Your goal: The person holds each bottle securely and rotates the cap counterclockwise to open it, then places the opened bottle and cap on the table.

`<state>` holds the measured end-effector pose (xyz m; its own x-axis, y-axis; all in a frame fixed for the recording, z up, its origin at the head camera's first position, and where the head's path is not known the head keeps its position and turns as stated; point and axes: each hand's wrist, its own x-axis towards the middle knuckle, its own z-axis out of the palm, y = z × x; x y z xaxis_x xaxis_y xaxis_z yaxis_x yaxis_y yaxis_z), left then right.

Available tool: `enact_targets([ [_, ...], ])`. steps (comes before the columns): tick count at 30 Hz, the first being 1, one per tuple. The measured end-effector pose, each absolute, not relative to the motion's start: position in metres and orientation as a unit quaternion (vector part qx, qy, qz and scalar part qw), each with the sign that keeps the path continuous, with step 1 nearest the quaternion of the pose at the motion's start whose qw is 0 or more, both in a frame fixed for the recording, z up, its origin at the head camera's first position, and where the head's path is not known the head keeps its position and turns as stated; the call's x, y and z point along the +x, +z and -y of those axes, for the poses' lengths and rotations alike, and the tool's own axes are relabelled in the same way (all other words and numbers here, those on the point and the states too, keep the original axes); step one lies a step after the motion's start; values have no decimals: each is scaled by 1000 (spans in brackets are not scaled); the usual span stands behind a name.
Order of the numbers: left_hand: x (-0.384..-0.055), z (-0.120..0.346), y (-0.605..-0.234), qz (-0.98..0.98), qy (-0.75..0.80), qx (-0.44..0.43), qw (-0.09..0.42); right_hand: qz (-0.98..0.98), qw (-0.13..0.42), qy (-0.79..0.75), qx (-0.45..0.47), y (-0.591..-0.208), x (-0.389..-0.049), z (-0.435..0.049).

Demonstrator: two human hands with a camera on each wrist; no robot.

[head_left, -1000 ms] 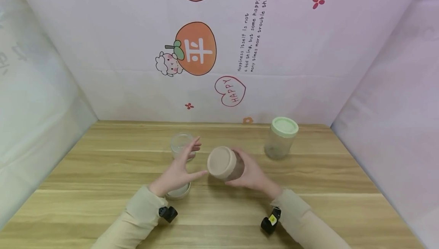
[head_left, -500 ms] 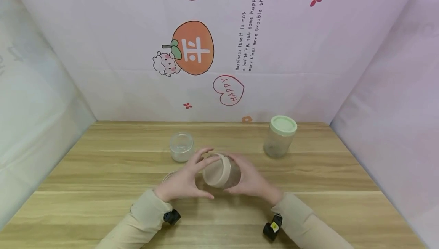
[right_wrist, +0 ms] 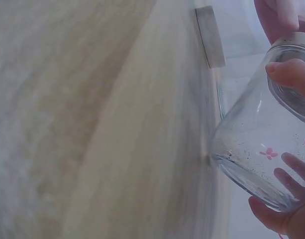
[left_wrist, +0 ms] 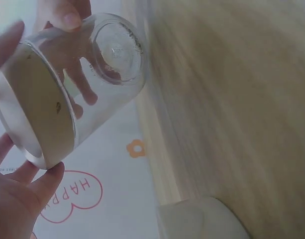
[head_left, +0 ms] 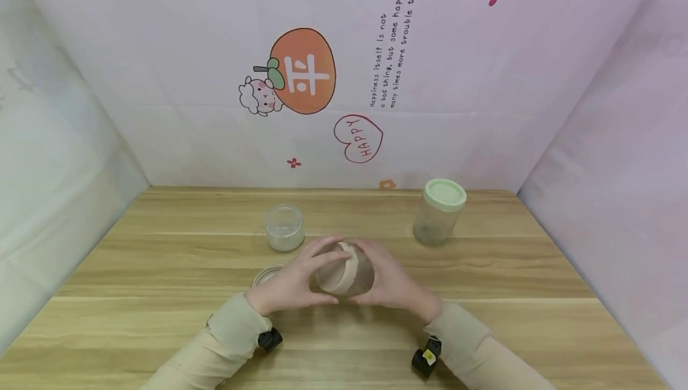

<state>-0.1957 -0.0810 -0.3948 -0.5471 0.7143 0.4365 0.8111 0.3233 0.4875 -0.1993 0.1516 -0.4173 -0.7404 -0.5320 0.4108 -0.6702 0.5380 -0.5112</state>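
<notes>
A clear glass jar with a beige lid is tilted above the wooden table, its lid end facing left. My right hand grips the jar's body, fingers and thumb spread round the glass. From the other side my left hand holds the lid, its fingertips on the lid's rim. Seen from the left wrist, the jar's round base points away from the lid, with small specks on the glass. In the right wrist view, the glass body appears with no contents visible.
A small clear glass jar without a lid stands behind my left hand. Further right is a taller jar with a pale green lid. A round rim shows partly behind my left hand. A printed cloth wall borders the table's back.
My left hand has moved right and closed onto the lid. The jar, in my right hand, has tipped further so its lid faces left. The small open jar has come into fuller view.
</notes>
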Motion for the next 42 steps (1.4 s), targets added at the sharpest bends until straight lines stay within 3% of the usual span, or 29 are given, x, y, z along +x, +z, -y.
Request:
enact_targets([
  [24, -192, 86, -394, 816, -342, -452, 116, 890, 90, 315, 317, -414, -194, -144],
  [31, -189, 86, -395, 823, -367, -424, 94, 894, 79, 312, 313, -412, -191, -142],
  [42, -187, 86, -397, 843, -400, -348, 88, 897, 122, 295, 307, -413, -190, -134],
])
